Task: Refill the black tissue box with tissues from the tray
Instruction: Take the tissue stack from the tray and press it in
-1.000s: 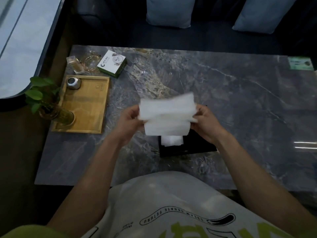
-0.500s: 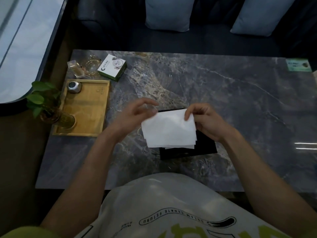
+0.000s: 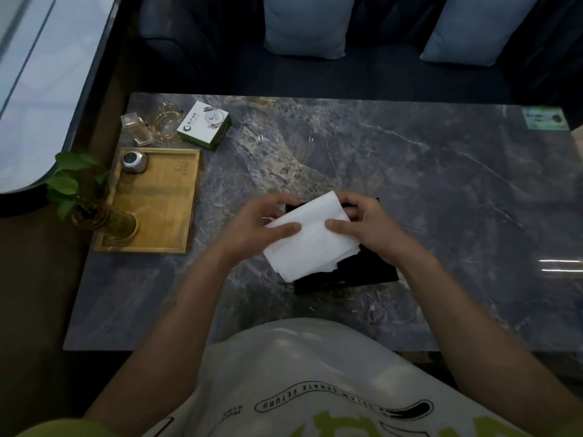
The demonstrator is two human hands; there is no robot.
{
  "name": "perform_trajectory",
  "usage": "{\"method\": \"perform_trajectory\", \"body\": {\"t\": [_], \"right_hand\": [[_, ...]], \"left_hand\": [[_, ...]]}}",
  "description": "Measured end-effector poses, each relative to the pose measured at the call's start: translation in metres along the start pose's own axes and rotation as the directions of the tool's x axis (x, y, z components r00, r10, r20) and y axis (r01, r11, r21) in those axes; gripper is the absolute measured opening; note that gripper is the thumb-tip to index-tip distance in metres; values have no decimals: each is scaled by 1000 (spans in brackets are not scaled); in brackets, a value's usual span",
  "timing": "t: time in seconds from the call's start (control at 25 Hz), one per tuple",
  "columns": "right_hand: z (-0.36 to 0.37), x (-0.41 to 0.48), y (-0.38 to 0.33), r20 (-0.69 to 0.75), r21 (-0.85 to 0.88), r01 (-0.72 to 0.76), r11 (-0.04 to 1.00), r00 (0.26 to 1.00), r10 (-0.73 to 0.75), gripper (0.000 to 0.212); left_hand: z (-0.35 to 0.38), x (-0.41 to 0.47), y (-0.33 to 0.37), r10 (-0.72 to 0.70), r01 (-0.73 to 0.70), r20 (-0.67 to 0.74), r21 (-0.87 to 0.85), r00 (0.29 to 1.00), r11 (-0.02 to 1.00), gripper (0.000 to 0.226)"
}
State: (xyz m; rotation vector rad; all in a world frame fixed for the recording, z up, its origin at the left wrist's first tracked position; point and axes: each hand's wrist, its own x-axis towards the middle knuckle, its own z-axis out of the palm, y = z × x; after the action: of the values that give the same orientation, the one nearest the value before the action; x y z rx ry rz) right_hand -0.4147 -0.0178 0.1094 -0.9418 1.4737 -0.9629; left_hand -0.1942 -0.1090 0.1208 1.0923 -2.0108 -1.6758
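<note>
Lowered since half a second ago: tissues (image 3: 310, 236), now tilted, long axis running near-left to far-right, directly over black tissue box (image 3: 362, 272) on tabletop (image 3: 441, 184). Left hand (image 3: 255, 223) pinching left edge; right hand (image 3: 367, 227) pinching right edge, nearer box. Next, probably: straight down.

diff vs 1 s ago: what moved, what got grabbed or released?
The stack of tissues came down from mid-air onto the black tissue box and now lies tilted across it. The left hand, briefly off half a second ago, is back on the stack, thumb on top; the right hand never let go. The wooden tray, plant and small box stayed put.
</note>
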Motion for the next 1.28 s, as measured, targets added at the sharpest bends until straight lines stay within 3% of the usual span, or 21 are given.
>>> {"method": "perform_trajectory", "body": {"t": [0.2,0.28,0.44,0.56,0.72,0.84,0.92,1.08,1.28], "right_hand": [[-4,2,3,37,-102,10,995,999,-6,28],[-6,2,7,13,-116,-4,993,1000,6,31],[-10,-1,31,-33,13,-101,995,994,102,29],[-4,-1,50,-124,65,-223,973,965,230,28],[-1,6,61,-257,21,-229,973,939,227,26],[-10,26,71,-180,141,-379,915,898,400,37],[-7,22,74,-147,166,-406,899,891,430,46],[-2,30,73,-221,-128,-347,929,923,314,56],[18,38,72,-223,-512,-264,817,960,171,54]], "left_hand": [[22,-5,-7,109,-108,-14,55,994,993,42],[32,-3,-16,115,-110,-81,55,990,992,39],[51,-4,-36,-1,-9,-220,-43,976,999,29],[60,-7,-47,-63,60,-195,-23,979,998,21],[72,-7,-56,-175,185,-192,35,966,982,16],[91,9,-69,-344,359,-243,17,907,933,17],[95,4,-68,-359,377,-277,12,891,926,16],[95,11,-70,-344,377,-224,129,912,917,25],[105,21,-66,-363,368,-76,316,929,874,46]]}}
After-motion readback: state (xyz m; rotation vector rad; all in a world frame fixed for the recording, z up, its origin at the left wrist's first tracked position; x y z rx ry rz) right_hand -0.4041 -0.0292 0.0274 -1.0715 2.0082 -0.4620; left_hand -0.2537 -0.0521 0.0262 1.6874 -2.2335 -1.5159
